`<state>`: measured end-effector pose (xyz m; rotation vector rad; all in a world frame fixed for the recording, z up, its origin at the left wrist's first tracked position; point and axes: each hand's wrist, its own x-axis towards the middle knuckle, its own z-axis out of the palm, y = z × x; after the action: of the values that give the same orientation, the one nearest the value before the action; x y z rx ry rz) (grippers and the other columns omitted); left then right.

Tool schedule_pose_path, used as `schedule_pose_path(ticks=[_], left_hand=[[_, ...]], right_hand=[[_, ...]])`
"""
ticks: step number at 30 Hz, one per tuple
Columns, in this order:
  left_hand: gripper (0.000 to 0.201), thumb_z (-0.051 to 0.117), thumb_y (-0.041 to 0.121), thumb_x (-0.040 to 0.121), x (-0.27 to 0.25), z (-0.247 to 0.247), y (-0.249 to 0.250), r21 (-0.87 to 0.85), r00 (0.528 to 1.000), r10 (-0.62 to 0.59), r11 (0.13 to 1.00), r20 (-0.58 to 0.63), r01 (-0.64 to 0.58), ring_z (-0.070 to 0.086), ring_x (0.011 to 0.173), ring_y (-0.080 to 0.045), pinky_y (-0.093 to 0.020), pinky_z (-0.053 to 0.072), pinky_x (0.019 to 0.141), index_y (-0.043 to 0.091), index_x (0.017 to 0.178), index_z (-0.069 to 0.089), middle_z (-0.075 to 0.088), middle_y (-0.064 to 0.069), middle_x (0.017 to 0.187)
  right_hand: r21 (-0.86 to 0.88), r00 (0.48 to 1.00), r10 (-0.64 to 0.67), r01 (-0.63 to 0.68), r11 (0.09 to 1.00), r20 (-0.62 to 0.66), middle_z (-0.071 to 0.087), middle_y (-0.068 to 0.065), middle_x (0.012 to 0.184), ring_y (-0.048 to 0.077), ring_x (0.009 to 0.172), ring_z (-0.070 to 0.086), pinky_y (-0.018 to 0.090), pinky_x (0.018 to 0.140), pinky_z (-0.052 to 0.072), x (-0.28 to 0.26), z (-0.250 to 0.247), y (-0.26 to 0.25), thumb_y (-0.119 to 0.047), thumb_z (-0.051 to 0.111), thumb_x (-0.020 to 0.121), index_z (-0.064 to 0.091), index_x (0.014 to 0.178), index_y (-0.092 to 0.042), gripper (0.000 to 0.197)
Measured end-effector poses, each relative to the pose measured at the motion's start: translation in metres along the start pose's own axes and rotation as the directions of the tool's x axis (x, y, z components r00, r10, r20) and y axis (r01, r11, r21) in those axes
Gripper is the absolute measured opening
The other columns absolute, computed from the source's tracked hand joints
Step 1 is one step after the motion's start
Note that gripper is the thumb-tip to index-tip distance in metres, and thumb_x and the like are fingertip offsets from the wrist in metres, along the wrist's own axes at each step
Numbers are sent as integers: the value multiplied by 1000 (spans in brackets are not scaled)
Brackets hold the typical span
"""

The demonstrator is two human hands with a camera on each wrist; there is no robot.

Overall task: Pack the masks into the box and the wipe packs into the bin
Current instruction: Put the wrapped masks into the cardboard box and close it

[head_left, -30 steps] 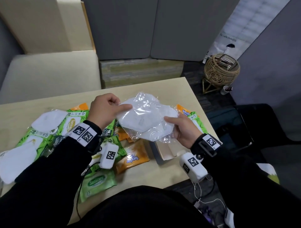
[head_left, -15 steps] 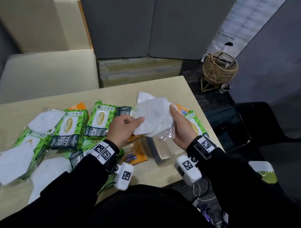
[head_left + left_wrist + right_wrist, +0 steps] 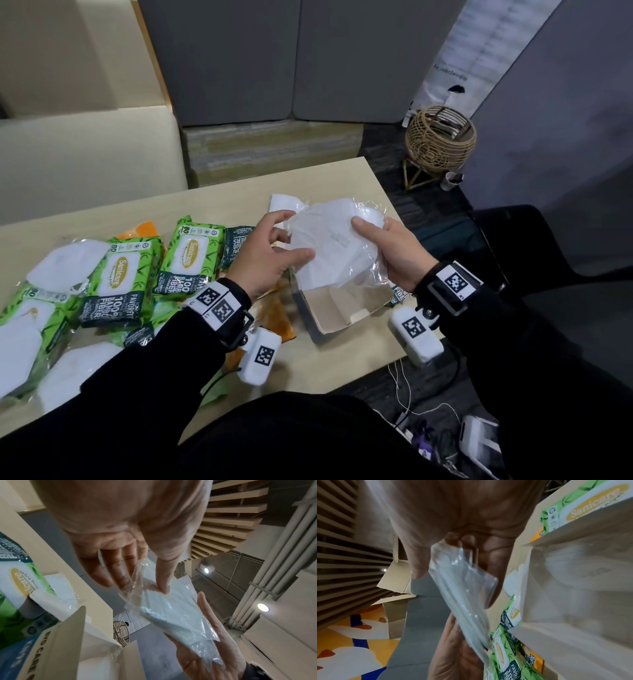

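Observation:
I hold a white mask [image 3: 335, 246] in a clear wrapper just above the open cardboard box [image 3: 342, 311] near the table's right edge. My left hand [image 3: 298, 236] pinches its left edge between thumb and fingers. My right hand [image 3: 373, 240] holds the right side, thumb on top and fingers beneath. In the left wrist view the mask [image 3: 171, 608] lies across the right palm, over the box flaps [image 3: 73, 628]. The right wrist view shows the mask [image 3: 462, 595] edge-on beside the box [image 3: 573, 601], which holds another wrapped mask. Green wipe packs [image 3: 188, 260] and orange wipe packs [image 3: 281, 318] lie left of the box.
More wrapped masks [image 3: 65, 263] lie among the green packs at the table's left. A wicker basket [image 3: 440, 140] stands on the floor beyond the table's right corner. Cables [image 3: 404, 387] hang off the near right edge. A bench [image 3: 85, 154] sits behind the table.
Both hands have carried the mask right and down until it hangs over the open box. The left arm moved off the green packs, which now show.

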<state>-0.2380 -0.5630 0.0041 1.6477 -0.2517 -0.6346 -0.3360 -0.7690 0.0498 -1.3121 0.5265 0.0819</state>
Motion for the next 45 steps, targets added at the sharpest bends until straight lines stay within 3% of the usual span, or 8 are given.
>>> schedule_pose_path(ticks=[8,10,16,22,26,31,37,45], left_hand=[[74,85,7,80,-5,-7,1,4,996,28,1000,84,-28,72,103,-22,-43,62,88,46,133,53,60,7,135],[81,85,5,79,-7,-8,3,4,995,18,1000,102,-18,72,101,-27,-45,63,85,51,135,51,59,4,134],[87,84,4,79,-13,0,8,73,985,51,995,168,-64,71,92,-32,-47,63,84,56,139,48,57,-1,126],[75,86,6,76,-10,9,1,84,980,67,993,185,-84,66,77,-23,-54,62,83,50,131,58,54,-2,131],[75,84,28,71,-8,14,-5,165,989,54,983,139,-77,69,95,-28,-48,61,89,57,133,54,51,0,137],[83,85,31,79,-9,19,-9,426,983,84,892,166,-149,55,121,-17,-15,42,100,36,151,44,34,1,151],[147,80,77,50,-18,37,6,634,856,273,580,439,-511,15,156,-20,-48,18,125,27,164,1,13,-1,170],[148,85,61,45,1,52,14,642,845,379,551,377,-533,38,136,-30,-51,44,106,36,162,-1,28,-5,153]], right_hand=[[-7,997,46,-47,999,-65,76,17,104,36,76,71,40,44,58,-6,12,7,-48,48,106,69,126,-8,49],[-39,997,41,-44,998,-71,79,10,98,28,76,75,37,49,59,-7,14,6,-51,44,106,72,120,-10,51],[-190,997,-57,47,981,-50,76,14,118,33,114,71,53,104,53,-7,15,6,-70,56,89,77,118,-15,66],[-250,993,-98,80,965,-62,79,-5,92,7,87,74,22,74,58,-12,9,5,-49,42,106,73,110,-12,49],[-271,996,-76,83,959,35,78,4,94,28,80,75,39,55,60,-17,6,7,-35,65,97,70,112,-18,24],[-393,998,-57,57,918,12,79,0,90,30,84,75,68,79,55,-18,-2,6,-2,68,95,69,109,-17,20],[-385,1000,15,-19,923,-16,73,6,76,33,73,68,58,73,49,-15,4,0,0,67,93,71,93,-11,12],[-528,994,104,-66,846,43,75,15,79,30,68,74,38,54,60,0,1,-37,-12,72,92,72,97,-1,13]])
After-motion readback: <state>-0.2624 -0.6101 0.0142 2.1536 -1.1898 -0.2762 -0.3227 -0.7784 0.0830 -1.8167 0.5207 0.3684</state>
